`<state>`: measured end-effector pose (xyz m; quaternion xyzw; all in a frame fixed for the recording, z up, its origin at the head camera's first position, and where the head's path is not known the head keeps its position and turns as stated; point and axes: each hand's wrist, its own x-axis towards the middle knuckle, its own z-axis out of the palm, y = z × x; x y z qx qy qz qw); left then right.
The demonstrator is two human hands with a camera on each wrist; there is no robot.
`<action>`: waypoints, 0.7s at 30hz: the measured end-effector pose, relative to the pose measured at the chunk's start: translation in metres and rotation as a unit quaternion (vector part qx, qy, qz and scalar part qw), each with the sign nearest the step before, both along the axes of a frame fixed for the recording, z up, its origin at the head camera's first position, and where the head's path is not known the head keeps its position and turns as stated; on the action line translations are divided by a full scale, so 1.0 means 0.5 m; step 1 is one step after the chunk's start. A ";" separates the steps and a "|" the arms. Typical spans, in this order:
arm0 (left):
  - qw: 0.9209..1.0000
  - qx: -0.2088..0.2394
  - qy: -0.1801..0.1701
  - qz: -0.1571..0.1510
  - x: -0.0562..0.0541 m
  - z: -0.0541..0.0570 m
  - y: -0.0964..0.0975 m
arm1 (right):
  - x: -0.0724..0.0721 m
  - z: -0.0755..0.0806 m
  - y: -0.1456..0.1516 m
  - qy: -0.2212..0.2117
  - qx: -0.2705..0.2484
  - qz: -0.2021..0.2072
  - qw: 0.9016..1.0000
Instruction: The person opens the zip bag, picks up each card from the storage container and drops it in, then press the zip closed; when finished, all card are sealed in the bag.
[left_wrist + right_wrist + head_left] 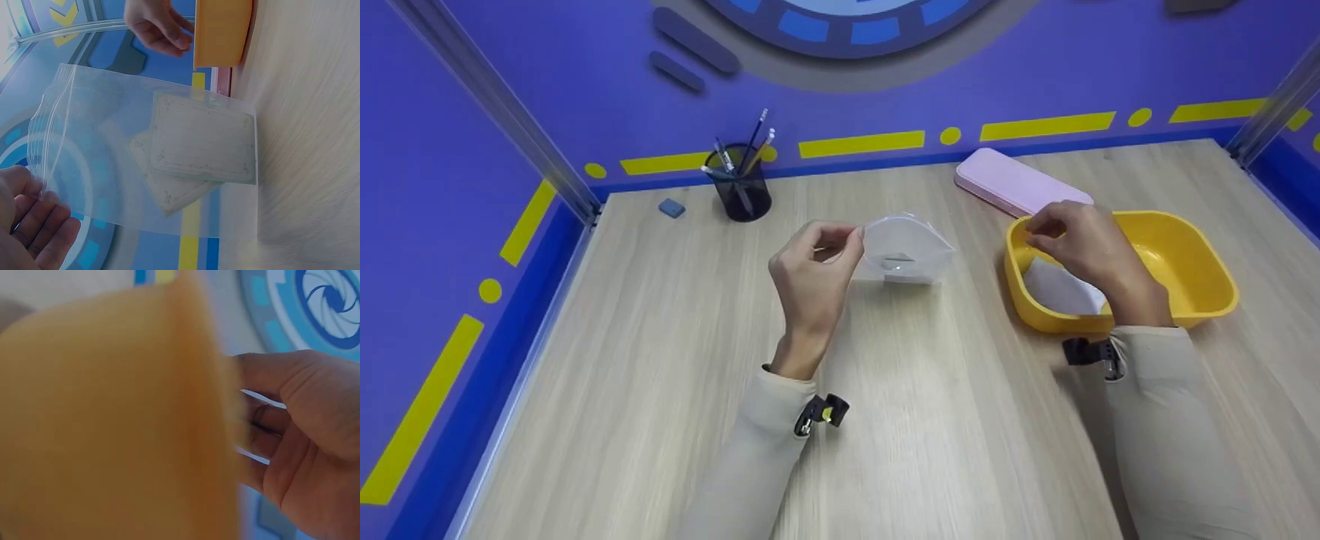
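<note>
My left hand (819,274) pinches the top edge of a clear zip bag (913,234) between thumb and forefinger. In the left wrist view the bag (107,163) hangs with its bottom at the tabletop, and pale cards (202,138) with patterned borders overlap inside it. My right hand (1084,244) hovers over the left part of a yellow bin (1207,259), fingers loosely bent, with nothing visible in them. In the right wrist view the bin's wall (112,416) hides those fingertips. A whitish flat item (1061,289) lies in the bin below the hand.
Behind the bin lies a pink case (1020,180). At the back left stand a black mesh cup (742,196) of pencils and a small blue eraser (671,208). Blue panels (885,112) border the wooden table (660,360) at the back and sides.
</note>
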<state>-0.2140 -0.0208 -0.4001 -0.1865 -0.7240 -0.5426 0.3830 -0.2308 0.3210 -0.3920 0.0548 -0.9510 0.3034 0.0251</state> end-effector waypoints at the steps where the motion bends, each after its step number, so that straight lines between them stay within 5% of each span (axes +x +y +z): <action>1: 1.000 0.000 -0.001 0.001 0.000 0.000 0.000 | -0.002 -0.007 0.005 -0.001 0.003 0.000 1.000; 21: 1.000 -0.002 -0.004 0.003 0.001 0.000 0.000 | -0.014 -0.072 0.066 -0.101 0.007 -0.021 0.995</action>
